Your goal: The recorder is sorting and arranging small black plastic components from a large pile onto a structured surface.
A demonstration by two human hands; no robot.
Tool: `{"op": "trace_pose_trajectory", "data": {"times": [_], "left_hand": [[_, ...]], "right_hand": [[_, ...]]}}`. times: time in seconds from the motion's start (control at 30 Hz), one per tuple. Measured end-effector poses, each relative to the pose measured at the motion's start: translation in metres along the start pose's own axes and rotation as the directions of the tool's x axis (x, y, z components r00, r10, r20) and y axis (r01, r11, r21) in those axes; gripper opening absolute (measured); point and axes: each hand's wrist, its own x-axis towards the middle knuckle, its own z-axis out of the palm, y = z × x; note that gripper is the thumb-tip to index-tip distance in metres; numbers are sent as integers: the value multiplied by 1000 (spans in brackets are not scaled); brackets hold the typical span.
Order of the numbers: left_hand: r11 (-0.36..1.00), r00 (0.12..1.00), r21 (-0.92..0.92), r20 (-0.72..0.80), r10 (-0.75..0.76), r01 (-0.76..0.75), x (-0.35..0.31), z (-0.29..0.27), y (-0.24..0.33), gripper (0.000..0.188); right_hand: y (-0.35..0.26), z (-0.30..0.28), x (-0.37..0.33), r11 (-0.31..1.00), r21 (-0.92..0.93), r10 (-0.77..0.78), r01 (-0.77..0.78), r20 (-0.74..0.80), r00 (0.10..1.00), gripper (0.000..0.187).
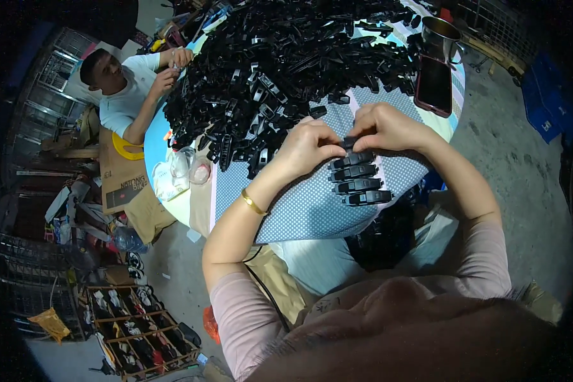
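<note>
Both my hands meet over the near part of a cloth-covered table [286,213]. My left hand [304,145], its wrist in a gold bangle, pinches a small black plastic part [349,142] from the left. From the right, my right hand [388,129] grips the same part, its fingers curled and its thumb pointing inward. Just below my fingers, several similar black parts [361,185] lie side by side in a column running toward me. Beyond my hands spreads a large heap of loose black plastic parts [261,57]. The held part's finer shape is hidden by my fingers.
A dark-screened phone [433,86] and a metal mug [440,39] stand at the table's right rim. Clear plastic wrapping [179,164] lies at the left. Across the heap's left side sits a person [124,83] handling something small. A shoe rack [140,321] stands on the floor, lower left.
</note>
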Motion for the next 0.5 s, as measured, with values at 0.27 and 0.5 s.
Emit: {"op": "trace_pose_trajectory", "data": {"times": [0.27,0.5], "left_hand": [[778,763,330,-584,-277,535,34,-40,-50,60],[767,696,185,-585,-417,615,42,-30,-78,57]], "right_hand": [[27,-15,-4,751,-531,73,-393,-525,848,27],[46,-7,-4,678,-626,200,-385,-347,916,19]]}}
